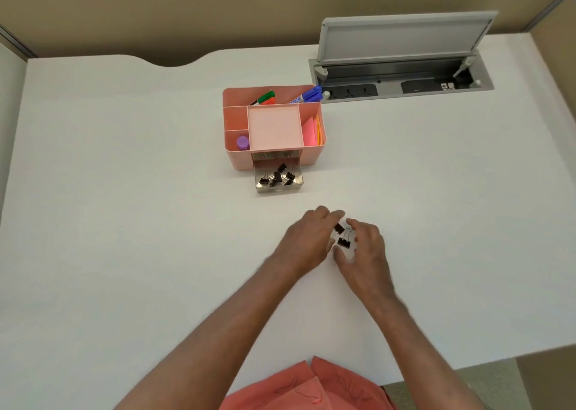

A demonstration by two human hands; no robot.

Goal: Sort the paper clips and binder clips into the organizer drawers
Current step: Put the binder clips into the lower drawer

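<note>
A pink desk organizer (240,158) stands on the white table. Its lower clear drawer (279,186) is pulled out toward me and holds several black binder clips (277,176). Nearer to me, my left hand (307,238) and my right hand (364,247) meet over two black binder clips on the table. My left fingertips pinch the upper binder clip (339,228). The lower binder clip (343,243) lies between the hands, at my right thumb; whether that hand grips it I cannot tell. No paper clips can be made out.
The organizer's top compartments hold markers (308,95), a purple cap (242,143) and pink sticky notes (308,133). An open grey socket box (402,79) with a raised lid is set into the table behind it. A notch cuts the far table edge (174,62).
</note>
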